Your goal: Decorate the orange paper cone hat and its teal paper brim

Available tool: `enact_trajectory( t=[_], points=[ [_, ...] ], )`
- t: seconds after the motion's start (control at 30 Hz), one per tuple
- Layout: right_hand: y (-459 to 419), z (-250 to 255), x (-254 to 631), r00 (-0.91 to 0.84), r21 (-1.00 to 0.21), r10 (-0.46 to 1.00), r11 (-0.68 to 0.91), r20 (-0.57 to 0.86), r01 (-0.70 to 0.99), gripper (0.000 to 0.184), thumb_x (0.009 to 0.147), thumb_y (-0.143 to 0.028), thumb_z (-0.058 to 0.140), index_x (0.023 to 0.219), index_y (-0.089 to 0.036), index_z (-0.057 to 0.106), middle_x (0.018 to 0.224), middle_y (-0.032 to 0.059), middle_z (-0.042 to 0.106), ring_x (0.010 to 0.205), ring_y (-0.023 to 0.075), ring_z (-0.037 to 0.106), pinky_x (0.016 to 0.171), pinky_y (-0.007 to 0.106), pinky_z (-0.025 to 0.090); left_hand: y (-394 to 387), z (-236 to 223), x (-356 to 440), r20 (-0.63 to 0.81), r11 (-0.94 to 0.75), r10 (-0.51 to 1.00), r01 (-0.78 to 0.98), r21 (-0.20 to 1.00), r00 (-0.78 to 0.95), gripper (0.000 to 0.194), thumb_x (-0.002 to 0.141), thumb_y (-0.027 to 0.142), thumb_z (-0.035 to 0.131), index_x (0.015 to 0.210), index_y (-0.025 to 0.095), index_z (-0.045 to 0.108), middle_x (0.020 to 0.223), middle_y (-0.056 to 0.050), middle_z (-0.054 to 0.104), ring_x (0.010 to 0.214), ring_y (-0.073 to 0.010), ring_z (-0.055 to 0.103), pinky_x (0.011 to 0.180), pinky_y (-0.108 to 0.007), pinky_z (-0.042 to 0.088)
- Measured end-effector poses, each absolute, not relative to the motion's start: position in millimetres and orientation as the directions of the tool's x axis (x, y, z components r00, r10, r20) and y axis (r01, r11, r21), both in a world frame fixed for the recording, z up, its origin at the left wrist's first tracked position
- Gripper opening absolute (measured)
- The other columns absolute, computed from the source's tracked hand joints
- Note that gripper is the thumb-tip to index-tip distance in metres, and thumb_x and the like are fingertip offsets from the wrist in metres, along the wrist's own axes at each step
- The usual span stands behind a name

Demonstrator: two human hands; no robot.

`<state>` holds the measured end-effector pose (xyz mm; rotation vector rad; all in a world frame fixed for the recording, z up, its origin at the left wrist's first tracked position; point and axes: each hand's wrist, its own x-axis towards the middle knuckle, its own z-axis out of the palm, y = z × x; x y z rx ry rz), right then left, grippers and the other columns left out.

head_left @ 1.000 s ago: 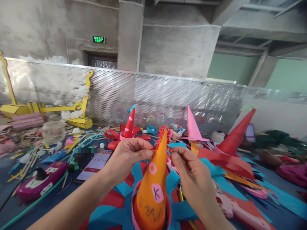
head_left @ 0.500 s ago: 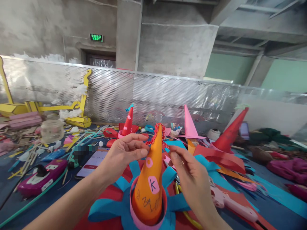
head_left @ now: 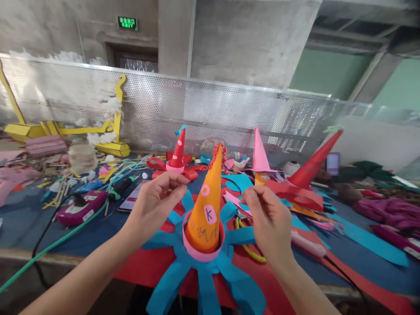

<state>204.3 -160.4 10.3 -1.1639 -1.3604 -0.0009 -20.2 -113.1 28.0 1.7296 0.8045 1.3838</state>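
An orange paper cone hat (head_left: pixel 214 188) stands upright in front of me, with a pink "K" label and dark handwriting. Red crinkled trim (head_left: pixel 225 153) runs around its tip. A pink band (head_left: pixel 201 256) circles the base, and blue paper strips (head_left: pixel 205 284) spread out from it. My left hand (head_left: pixel 160 194) hovers left of the cone, thumb and fingers pinched together. To the cone's right, my right hand (head_left: pixel 271 214) is closed, with thumb against curled fingers. Neither hand touches the cone. Anything between the fingertips is too small or hidden to make out.
Behind stand a red cone hat (head_left: pixel 179 151), a pink one (head_left: pixel 260 153) and a tilted red one (head_left: pixel 316 159). A pink glue gun (head_left: pixel 308 244) and yellow-handled scissors (head_left: pixel 251 253) lie right. On the left are a purple power strip (head_left: pixel 82 210), a phone (head_left: pixel 133 197) and a teal cable (head_left: pixel 55 249).
Both hands have moved away from the trim near the cone's tip, left and right. Their fingers are now more closed. The view has tilted down, showing more blue strips and the table's front edge.
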Motion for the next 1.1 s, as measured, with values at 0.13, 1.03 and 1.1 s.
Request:
enact_trajectory(
  t=[0.13,1.03,1.1],
  points=[
    [-165,4,205,0.316,-0.634,0.575,0.516,0.755,0.576,0.008,0.091,-0.028,0.06,0.094,-0.022,0.065,0.083,0.0,0.064,0.069,0.013,0.057,0.058,0.022,0.047,-117,22,-22,0.472,-0.515,0.83,0.084,0.853,0.296,0.026,0.081,0.028,0.064,0.105,0.021,0.059,0.112,-0.006,0.063,0.105,-0.0219,0.059,0.081,-0.034,0.053],
    [-135,23,181,0.263,-0.741,0.695,0.597,0.669,0.307,0.026,0.086,-0.045,0.067,0.091,-0.02,0.061,0.081,0.0011,0.061,0.07,0.0145,0.058,0.062,0.027,0.05,-95,13,21,0.395,-0.367,0.688,-0.177,0.913,0.609,0.068,0.069,0.023,0.08,0.128,0.022,0.046,0.116,-0.009,0.058,0.102,-0.0232,0.058,0.082,-0.038,0.052],
    [-137,24,179,0.25,-0.773,0.732,0.591,0.634,0.23,0.024,0.086,-0.044,0.066,0.086,-0.02,0.061,0.077,0.0004,0.061,0.068,0.0138,0.057,0.061,0.026,0.05,-95,13,20,0.396,-0.346,0.665,-0.209,0.915,0.633,0.066,0.07,0.023,0.079,0.127,0.022,0.047,0.117,-0.009,0.058,0.1,-0.0228,0.06,0.081,-0.039,0.053]
  ],
)
